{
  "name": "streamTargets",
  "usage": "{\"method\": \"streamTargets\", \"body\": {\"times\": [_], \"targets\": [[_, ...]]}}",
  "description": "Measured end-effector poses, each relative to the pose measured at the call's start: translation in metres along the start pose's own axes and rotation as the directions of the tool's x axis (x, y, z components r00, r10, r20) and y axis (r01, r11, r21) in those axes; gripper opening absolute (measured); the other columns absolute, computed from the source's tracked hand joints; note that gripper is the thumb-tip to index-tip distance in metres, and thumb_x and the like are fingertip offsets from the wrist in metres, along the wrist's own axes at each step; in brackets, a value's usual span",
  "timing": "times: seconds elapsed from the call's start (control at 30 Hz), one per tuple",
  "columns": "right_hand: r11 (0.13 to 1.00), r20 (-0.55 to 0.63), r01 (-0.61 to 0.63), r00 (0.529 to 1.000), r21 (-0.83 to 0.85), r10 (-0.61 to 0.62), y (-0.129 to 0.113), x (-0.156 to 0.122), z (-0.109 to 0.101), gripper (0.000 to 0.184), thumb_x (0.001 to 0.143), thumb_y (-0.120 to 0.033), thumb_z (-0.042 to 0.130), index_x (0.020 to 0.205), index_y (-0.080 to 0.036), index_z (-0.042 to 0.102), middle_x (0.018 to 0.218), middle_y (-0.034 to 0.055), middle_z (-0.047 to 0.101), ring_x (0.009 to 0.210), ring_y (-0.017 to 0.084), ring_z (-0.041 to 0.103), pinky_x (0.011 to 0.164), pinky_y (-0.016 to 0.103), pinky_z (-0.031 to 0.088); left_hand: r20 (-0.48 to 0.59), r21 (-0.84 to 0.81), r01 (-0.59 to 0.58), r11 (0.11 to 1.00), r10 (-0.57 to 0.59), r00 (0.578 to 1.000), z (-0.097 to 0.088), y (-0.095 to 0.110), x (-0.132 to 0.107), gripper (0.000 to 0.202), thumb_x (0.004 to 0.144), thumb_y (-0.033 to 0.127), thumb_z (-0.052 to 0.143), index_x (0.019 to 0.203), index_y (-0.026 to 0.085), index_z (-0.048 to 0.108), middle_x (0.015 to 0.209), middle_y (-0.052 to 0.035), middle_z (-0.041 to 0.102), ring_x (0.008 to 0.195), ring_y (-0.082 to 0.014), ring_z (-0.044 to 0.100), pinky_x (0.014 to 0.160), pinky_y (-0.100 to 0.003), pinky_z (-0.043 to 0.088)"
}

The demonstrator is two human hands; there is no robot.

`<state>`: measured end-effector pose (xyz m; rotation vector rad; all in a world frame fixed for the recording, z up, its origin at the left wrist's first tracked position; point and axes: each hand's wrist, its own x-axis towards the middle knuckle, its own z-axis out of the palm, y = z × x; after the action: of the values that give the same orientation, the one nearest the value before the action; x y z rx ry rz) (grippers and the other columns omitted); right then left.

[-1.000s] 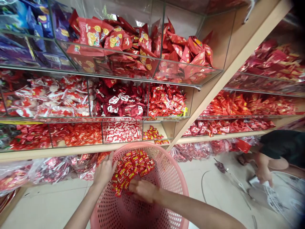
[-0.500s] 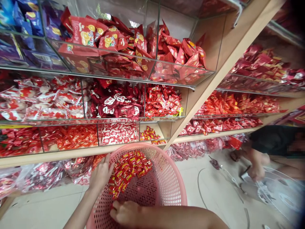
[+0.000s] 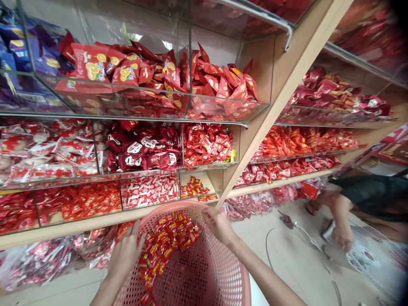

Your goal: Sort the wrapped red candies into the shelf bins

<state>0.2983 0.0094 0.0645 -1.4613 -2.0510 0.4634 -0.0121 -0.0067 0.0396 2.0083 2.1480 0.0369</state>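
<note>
A pink perforated plastic basket (image 3: 231, 263) stands on the floor before me, below the shelves. Small red and yellow wrapped candies (image 3: 172, 238) lie heaped along its far and left sides, and part of the dark bottom shows bare. My left hand (image 3: 126, 250) grips the left rim, fingers laid over the edge. At the far right rim is my right hand (image 3: 219, 225), its fingers bent over the edge and touching no candy. In the lowest shelf bin just beyond the basket are a few similar red and yellow candies (image 3: 194, 189).
Glass-fronted shelf bins hold red orange-print packets (image 3: 127, 72), maroon packets (image 3: 143, 146) and red-white candies (image 3: 151, 189). Bagged candy (image 3: 41, 261) lies under the shelf. On the right, a person's hand (image 3: 342, 236) touches a white fan (image 3: 366, 255); a cable (image 3: 269, 250) crosses the floor.
My right hand has risen from the near-left inside of the basket to the far right rim. My left hand stays on the left rim. The view has shifted slightly.
</note>
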Motion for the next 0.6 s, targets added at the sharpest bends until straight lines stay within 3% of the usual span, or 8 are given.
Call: {"method": "streamTargets", "body": {"times": [0.1,0.17,0.27,0.4,0.5,0.6], "targets": [[0.954,-0.154,-0.298,0.942,0.02,0.297,0.048,0.009,-0.014,0.022,0.086,-0.024,0.04,0.094,-0.015,0.058,0.083,0.0074,0.066,0.074,0.017,0.062,0.067,0.026,0.045,-0.006,0.001,-0.015,1.0,0.015,1.0,0.0,-0.001,0.001,0.055,0.092,0.037,0.018,0.14,0.012,0.026,0.132,-0.0184,0.049,0.106,-0.0277,0.059,0.082,-0.037,0.047],[0.912,-0.124,-0.407,0.909,-0.047,0.398,0.073,0.015,-0.017,0.027,0.087,-0.024,0.039,0.106,-0.014,0.055,0.078,0.006,0.065,0.07,0.017,0.062,0.063,0.024,0.043,-0.007,0.002,-0.016,1.0,0.016,1.0,0.0,-0.001,0.001,0.055,0.092,0.038,0.019,0.14,0.013,0.027,0.131,-0.0183,0.049,0.104,-0.028,0.059,0.082,-0.038,0.047],[0.889,-0.022,-0.354,0.931,-0.292,0.364,0.092,0.025,-0.015,0.031,0.087,-0.019,0.039,0.115,-0.02,0.05,0.093,0.0074,0.065,0.078,0.017,0.063,0.063,0.023,0.04,-0.008,0.008,-0.006,1.0,0.006,1.0,0.0,-0.001,0.001,0.056,0.091,0.039,0.018,0.14,0.013,0.028,0.131,-0.0182,0.05,0.104,-0.0287,0.06,0.082,-0.039,0.047],[0.811,0.04,-0.271,0.94,-0.519,0.339,0.095,0.034,-0.009,0.033,0.087,-0.014,0.036,0.117,-0.022,0.047,0.112,0.0112,0.059,0.081,0.017,0.063,0.059,0.023,0.038,-0.018,0.015,-0.001,1.0,0.002,1.0,0.002,-0.002,0.001,0.056,0.091,0.04,0.019,0.139,0.013,0.03,0.132,-0.0174,0.049,0.109,-0.0279,0.057,0.085,-0.038,0.047],[0.787,0.033,-0.266,0.94,-0.556,0.341,0.089,0.032,-0.006,0.027,0.091,-0.019,0.034,0.113,-0.019,0.05,0.103,0.011,0.063,0.077,0.017,0.064,0.056,0.022,0.036,-0.018,0.021,-0.003,1.0,0.003,1.0,0.003,-0.003,0.001,0.056,0.091,0.039,0.018,0.139,0.013,0.03,0.132,-0.0167,0.049,0.111,-0.0265,0.056,0.087,-0.036,0.046],[0.84,0.005,-0.185,0.976,-0.511,0.218,0.075,0.029,-0.012,0.026,0.093,-0.025,0.032,0.095,-0.018,0.058,0.087,0.0081,0.066,0.069,0.016,0.063,0.055,0.022,0.036,-0.015,0.023,0.003,1.0,-0.003,1.0,0.005,-0.004,0.002,0.056,0.091,0.038,0.018,0.139,0.012,0.031,0.133,-0.0171,0.048,0.112,-0.0257,0.055,0.087,-0.035,0.046]]}}
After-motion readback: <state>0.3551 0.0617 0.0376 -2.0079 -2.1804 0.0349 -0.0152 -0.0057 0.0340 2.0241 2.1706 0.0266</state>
